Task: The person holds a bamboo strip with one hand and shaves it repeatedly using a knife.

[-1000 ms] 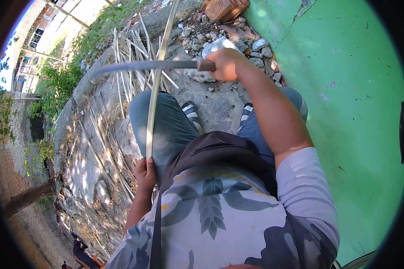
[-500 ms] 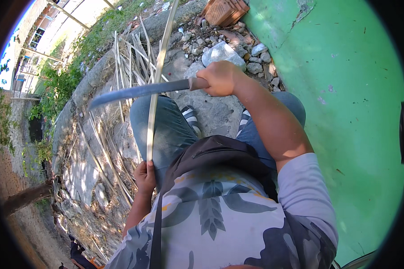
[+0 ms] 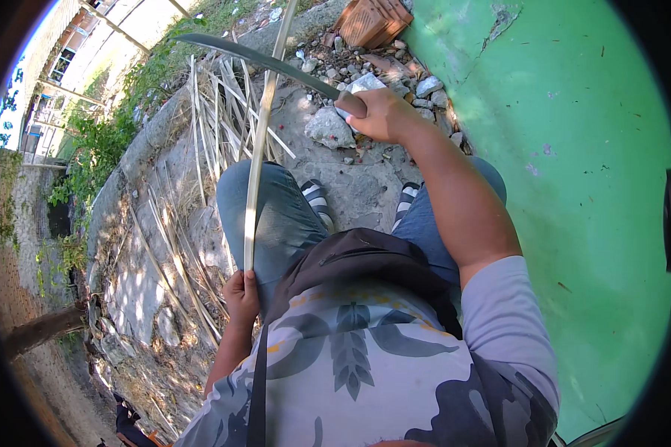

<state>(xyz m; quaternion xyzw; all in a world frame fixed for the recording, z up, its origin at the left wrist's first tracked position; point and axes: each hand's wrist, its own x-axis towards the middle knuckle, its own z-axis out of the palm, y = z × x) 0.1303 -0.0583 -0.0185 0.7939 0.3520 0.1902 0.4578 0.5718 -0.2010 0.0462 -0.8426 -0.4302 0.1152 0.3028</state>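
My right hand (image 3: 384,116) is closed around the brown handle of a machete (image 3: 252,54), held out ahead over the stones. The curved grey blade points to the far left and crosses the upper part of a long pale strip (image 3: 259,149), perhaps split bamboo or palm stalk. Whether blade and strip touch, I cannot tell. Down by my left thigh, my left hand (image 3: 242,296) grips the strip's near end, thumb along it. From there the strip runs up past my left knee and out of the picture at the top.
Loose pale strips (image 3: 220,112) lie piled ahead on the left, with more strips (image 3: 179,268) beside my left leg. Rubble (image 3: 329,128) and orange-brown clay blocks (image 3: 373,24) lie ahead. To the right spreads a green floor (image 3: 574,208). Plants (image 3: 101,153) grow at the left.
My right hand has shifted slightly right, and the machete blade has swung up and away, crossing the strip farther from my left hand. My left hand and the strip stay almost in place.
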